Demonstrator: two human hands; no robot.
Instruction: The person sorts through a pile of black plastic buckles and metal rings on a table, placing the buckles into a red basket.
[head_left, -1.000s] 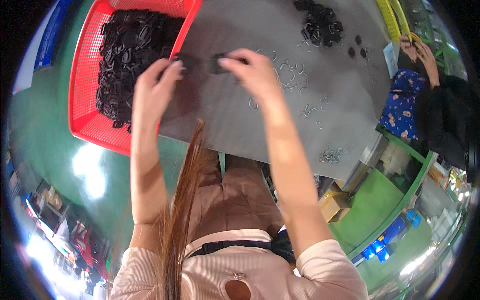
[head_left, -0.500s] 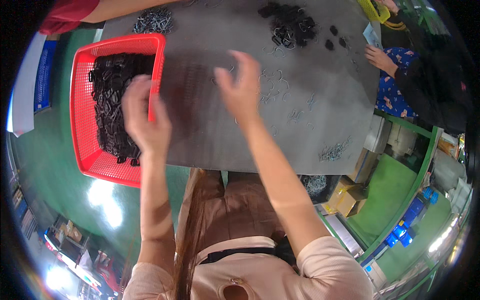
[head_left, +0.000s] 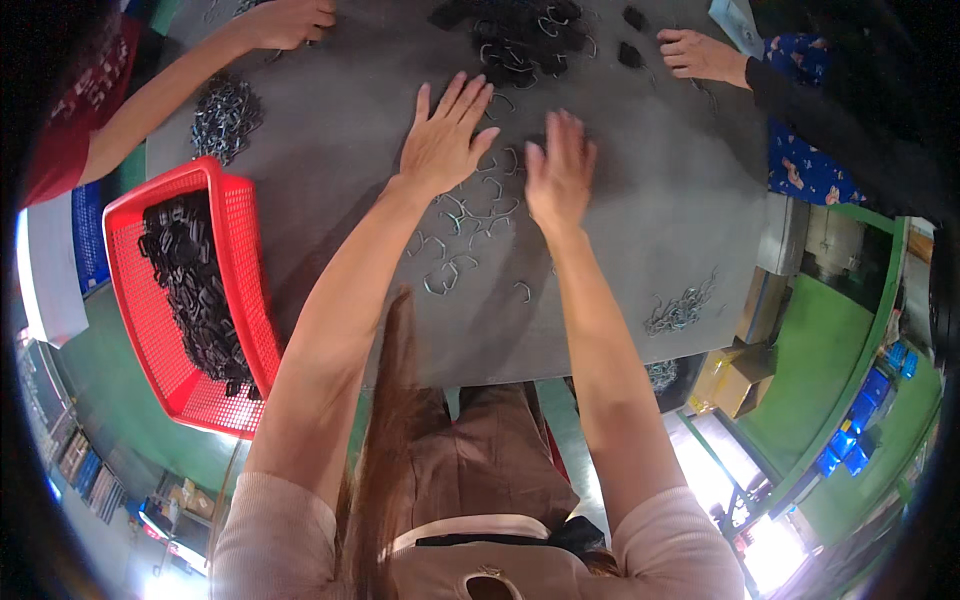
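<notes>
My left hand [head_left: 443,142] reaches over the grey table [head_left: 330,130], palm down with its fingers spread. It lies at the upper left of several loose, curved metal hooks [head_left: 470,215]. Slightly blurred, my right hand [head_left: 560,178] is just right of those hooks, fingers stretched and thumb apart. Neither hand shows anything held. Beyond my fingertips lies a heap of small black pieces [head_left: 510,45] with a few metal hooks among them.
A red plastic basket [head_left: 262,285] holding black parts [head_left: 195,280] stands at the left. Metal hooks form piles at the far left [head_left: 226,120] and near right [head_left: 680,312]. Co-workers' hands appear at the far left [head_left: 290,22] and far right [head_left: 700,57].
My left hand has moved from the red basket to the hooks mid-table. My right hand has shifted rightward. The view has moved, and both co-workers' hands now reach over the table.
</notes>
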